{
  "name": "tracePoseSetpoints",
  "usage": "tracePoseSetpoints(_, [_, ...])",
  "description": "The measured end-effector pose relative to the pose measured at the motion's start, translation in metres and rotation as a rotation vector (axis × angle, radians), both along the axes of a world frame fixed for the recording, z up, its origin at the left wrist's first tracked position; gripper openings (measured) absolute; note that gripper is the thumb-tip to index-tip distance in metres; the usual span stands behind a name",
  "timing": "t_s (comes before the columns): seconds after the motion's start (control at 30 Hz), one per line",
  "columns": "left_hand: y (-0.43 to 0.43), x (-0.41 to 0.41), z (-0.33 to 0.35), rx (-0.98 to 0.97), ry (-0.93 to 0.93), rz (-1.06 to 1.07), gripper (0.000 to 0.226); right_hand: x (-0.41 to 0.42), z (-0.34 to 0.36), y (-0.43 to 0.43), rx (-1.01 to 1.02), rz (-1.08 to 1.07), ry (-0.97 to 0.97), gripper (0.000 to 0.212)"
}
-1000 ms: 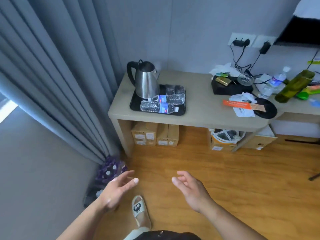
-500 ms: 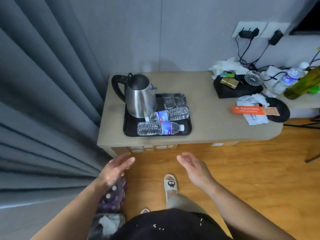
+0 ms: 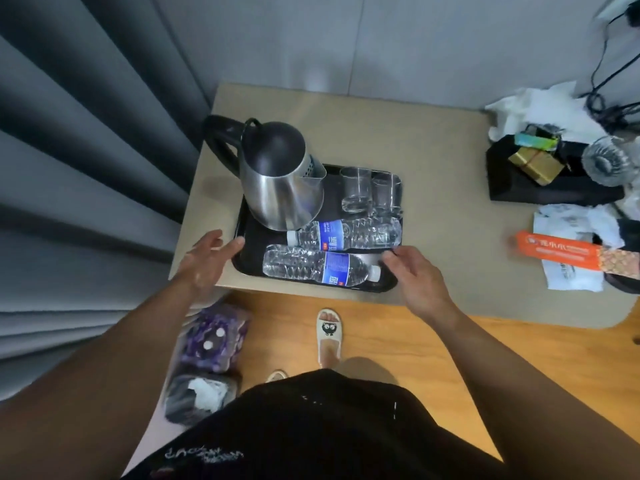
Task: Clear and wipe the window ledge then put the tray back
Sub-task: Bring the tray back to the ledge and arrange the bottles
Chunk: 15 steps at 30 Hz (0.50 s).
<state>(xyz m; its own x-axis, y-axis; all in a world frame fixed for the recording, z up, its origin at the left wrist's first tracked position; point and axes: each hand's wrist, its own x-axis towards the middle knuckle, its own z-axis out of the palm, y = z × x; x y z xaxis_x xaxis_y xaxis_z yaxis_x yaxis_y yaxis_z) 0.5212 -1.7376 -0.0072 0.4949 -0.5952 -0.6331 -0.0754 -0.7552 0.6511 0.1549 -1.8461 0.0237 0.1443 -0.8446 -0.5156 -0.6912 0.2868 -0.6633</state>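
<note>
Hovering both hands at the tray (image 3: 252, 244), none gripping yet. Left hand (image 3: 207, 261) is spread, fingertips at the tray's left rim; touching or just short, can't tell. Right hand (image 3: 415, 282) is loose and released at the tray's near right corner, beside the near bottle (image 3: 311, 265)'s cap. The tray sits on the desk (image 3: 433, 168), at its front edge.

Risks if I lift: both bottles lie on their sides, the second (image 3: 346, 233) just behind the first, so any tilt likely rolls them. Behind them on the tray, the kettle (image 3: 284, 181) stands tall on the left and probably makes that side heavy. The two glasses (image 3: 356, 188) on the right could slide or clink. I'd want a level, two-sided grip.

Room: wood floor (image 3: 415, 341) nearer than the tray, slipper (image 3: 329, 330) on it. Right of the tray, an orange packet (image 3: 557, 252) and a black box (image 3: 540, 188). Curtain (image 3: 86, 133) left of the tray, grey wall (image 3: 381, 39) behind it. No window ledge in view.
</note>
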Motion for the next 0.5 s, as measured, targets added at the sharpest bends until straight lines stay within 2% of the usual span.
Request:
tracePoseSetpoints(0.13, [-0.034, 0.007, -0.014, 0.042, -0.049, -0.002, 0.104, -0.005, -0.022, -0.041, -0.059, 0.010, 0.085, 0.063])
tracePoseSetpoints(0.2, [-0.050, 0.008, -0.021, 0.037, -0.052, -0.001, 0.093, -0.003, -0.031, -0.056, -0.076, -0.008, 0.081, 0.068])
tracePoseSetpoints(0.33, [-0.068, 0.003, -0.028, 0.005, -0.071, -0.052, 0.070, 0.008, -0.047, -0.074, -0.079, -0.047, 0.034, 0.062])
tracePoseSetpoints(0.5, [-0.071, -0.006, -0.036, 0.001, -0.150, -0.024, 0.057, 0.022, -0.067, -0.069, -0.163, -0.120, -0.062, 0.036])
